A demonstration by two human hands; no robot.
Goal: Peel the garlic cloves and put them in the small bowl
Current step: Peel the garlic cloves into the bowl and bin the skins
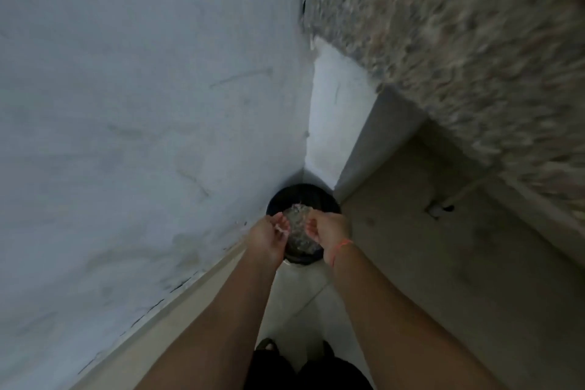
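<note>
Standing over a round black plastic bin [304, 196], set in the corner where the white painted wall [126, 104] meets the pale tiled floor [297, 291]. The bin holds a greyish-pale heap of litter [299, 236]. Both hands hang above its mouth, near each other but apart.

Left hand [269, 239]: grip loosely cupped, palm turned inward, pale papery scraps [280, 227] on the fingers. Garlic skin by the look of it, not certain. Pinched or merely clinging: cannot tell.

Right hand [329, 229], thin orange thread band [343, 245] at the wrist: grip curled in, nothing seen inside. Frame too soft to say clamped or slack.

Garlic cloves and small bowl: neither in view. A speckled brown stone tabletop [459, 57] runs along the upper right, blurred; probably where they sit.

Step in hand, as judged: shedding skins into the bin.

To do it well:
- Hold both hands low and within the rim's outline.
- Spread the fingers fully.
- Rub the palms together so sticky skin drops off here and not later onto the food.
- Check that no clove goes in with the waste.

Risk: thin scraps drift past the rim onto the floor.
</note>
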